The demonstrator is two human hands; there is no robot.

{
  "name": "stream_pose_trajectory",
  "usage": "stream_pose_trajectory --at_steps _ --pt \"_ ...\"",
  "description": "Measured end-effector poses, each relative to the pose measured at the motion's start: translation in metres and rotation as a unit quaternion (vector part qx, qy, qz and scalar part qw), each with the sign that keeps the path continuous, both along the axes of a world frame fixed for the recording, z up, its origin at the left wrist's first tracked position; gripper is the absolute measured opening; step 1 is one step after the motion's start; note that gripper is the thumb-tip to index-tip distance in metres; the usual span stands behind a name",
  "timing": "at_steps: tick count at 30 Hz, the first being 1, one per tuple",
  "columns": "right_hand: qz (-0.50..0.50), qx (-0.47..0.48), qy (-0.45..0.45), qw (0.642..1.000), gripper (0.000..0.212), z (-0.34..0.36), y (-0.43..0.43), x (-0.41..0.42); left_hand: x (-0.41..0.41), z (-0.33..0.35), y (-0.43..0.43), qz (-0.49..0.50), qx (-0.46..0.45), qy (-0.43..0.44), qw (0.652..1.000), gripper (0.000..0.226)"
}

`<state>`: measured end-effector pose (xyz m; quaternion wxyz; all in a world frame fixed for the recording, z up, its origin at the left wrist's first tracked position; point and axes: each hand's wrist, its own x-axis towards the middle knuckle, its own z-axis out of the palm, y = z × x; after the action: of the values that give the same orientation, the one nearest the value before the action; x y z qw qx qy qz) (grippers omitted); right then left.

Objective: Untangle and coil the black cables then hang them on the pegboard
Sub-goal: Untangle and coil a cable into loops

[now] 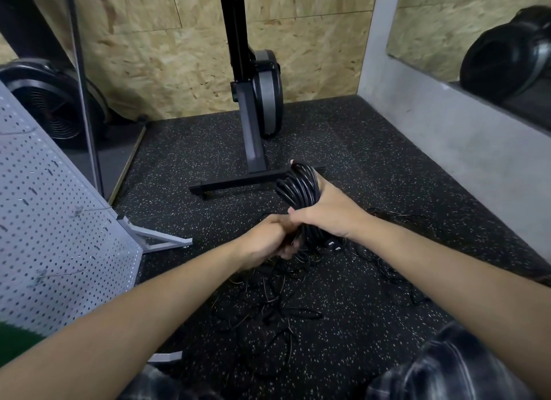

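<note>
A coil of black cable (299, 188) is held upright in front of me, its loops wound around my right hand (331, 211), which grips the bundle. My left hand (269, 240) is closed on the lower part of the same coil, touching the right hand. A black plug (334, 246) hangs just under the coil. Below my hands, more tangled black cables (274, 307) lie loose on the speckled rubber floor. The grey pegboard (56, 232) stands at the left on a metal foot, with a few hooks on it.
A black rowing machine stands upright (256, 107) straight ahead, its crossbar foot (238, 183) on the floor just beyond my hands. A fan-wheel machine (50, 101) sits behind the pegboard. A concrete ledge (447, 125) runs along the right. My knees are at the bottom edge.
</note>
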<state>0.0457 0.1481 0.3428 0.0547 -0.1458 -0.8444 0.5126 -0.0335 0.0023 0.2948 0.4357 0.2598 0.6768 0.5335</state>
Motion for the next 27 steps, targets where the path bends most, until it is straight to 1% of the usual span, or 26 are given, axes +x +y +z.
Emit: stream_pose_trajectory --at_steps 2,4,6,9,11,15,16,19,20,22,24,27 --pt "-0.001 0.006 -0.008 1.000 0.070 0.001 -0.002 0.000 -0.002 -0.002 -0.002 0.001 -0.007 -0.006 1.000 0.041" --pt "-0.002 -0.002 -0.009 1.000 0.071 0.000 -0.003 -0.002 -0.003 -0.002 -0.003 -0.001 -0.022 0.016 1.000 0.039" --pt "-0.012 -0.017 -0.003 1.000 0.070 -0.001 -0.002 -0.004 0.000 -0.002 -0.004 -0.017 -0.040 0.010 0.999 0.038" --pt "-0.010 -0.039 -0.005 0.999 0.052 -0.002 -0.001 -0.005 0.007 -0.009 -0.002 -0.045 -0.053 -0.005 0.998 0.039" --pt "-0.008 -0.042 0.002 0.999 0.051 -0.001 0.000 -0.005 0.009 -0.016 -0.001 -0.055 -0.059 -0.004 0.997 0.039" --pt "-0.079 -0.063 0.062 0.993 0.045 0.003 0.011 -0.008 0.009 -0.029 -0.008 -0.149 -0.119 0.075 0.979 0.042" --pt "-0.101 -0.053 0.072 0.991 0.048 0.004 0.014 -0.008 0.009 -0.031 -0.010 -0.160 -0.126 0.089 0.975 0.041" --pt "-0.122 0.017 0.078 0.989 0.083 0.012 0.022 -0.001 -0.002 -0.033 -0.015 -0.174 -0.136 0.160 0.962 0.034" --pt "-0.123 0.037 0.078 0.989 0.087 0.015 0.024 0.003 -0.008 -0.033 -0.017 -0.178 -0.140 0.181 0.957 0.032" --pt "-0.122 0.068 0.072 0.988 0.086 0.020 0.027 0.008 -0.019 -0.032 -0.021 -0.170 -0.143 0.218 0.950 0.029" --pt "-0.115 0.100 0.052 0.987 0.093 0.022 0.028 0.011 -0.030 -0.029 -0.024 -0.145 -0.145 0.260 0.944 0.025" --pt "-0.125 0.114 0.036 0.985 0.098 0.023 0.033 0.010 -0.040 -0.021 -0.026 -0.122 -0.152 0.334 0.922 0.023"
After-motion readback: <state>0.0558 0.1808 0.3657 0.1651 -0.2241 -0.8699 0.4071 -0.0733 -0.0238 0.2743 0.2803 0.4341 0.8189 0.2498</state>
